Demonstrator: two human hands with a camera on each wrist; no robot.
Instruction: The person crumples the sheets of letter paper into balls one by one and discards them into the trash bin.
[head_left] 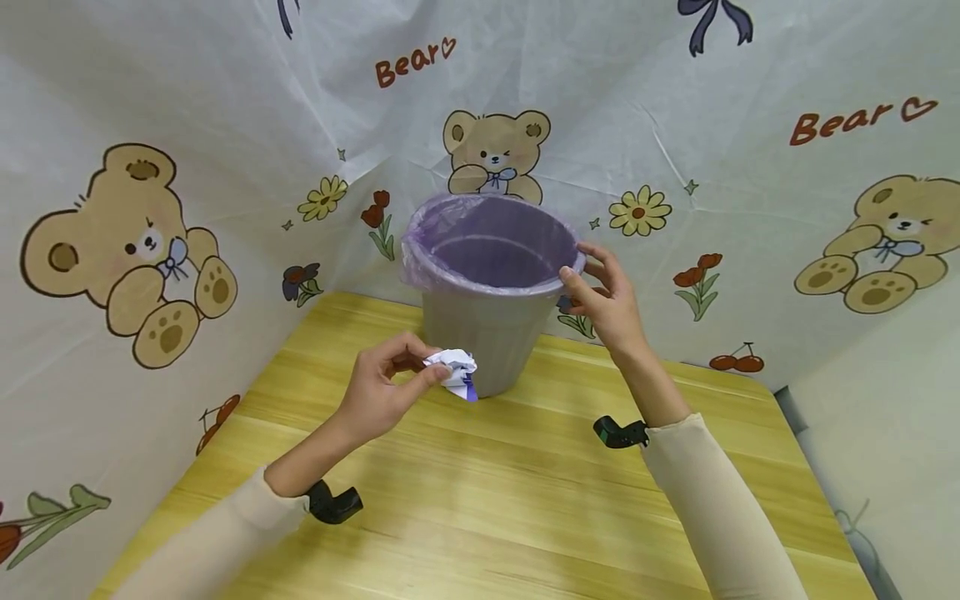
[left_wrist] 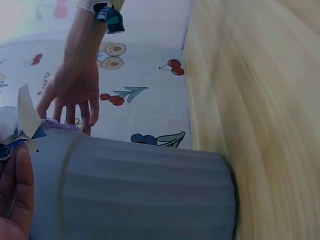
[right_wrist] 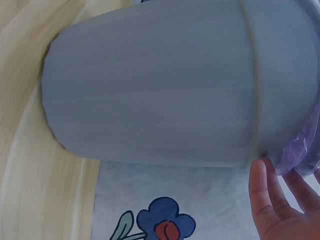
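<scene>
My left hand [head_left: 386, 387] pinches a crumpled piece of white paper [head_left: 455, 372] with blue-purple parts, in front of a grey trash bin [head_left: 480, 333]. In the left wrist view the crumpled paper [left_wrist: 27, 122] sticks up above the fingertips at the left edge. The bin stands upright, with a thin purple trash bag [head_left: 423, 242] lining it and folded over its rim. At the rim's right side, my right hand [head_left: 607, 300] touches the bin with thumb and fingertips. Seen from the right wrist, its fairly straight fingers [right_wrist: 260, 185] reach the bin's side beside the purple bag edge.
The bin is on a yellow wood-grain table [head_left: 480, 492]. Close behind and to the left hangs a white cloth [head_left: 300, 100] printed with bears and flowers. Black wrist devices [head_left: 333, 502] sit at both cuffs.
</scene>
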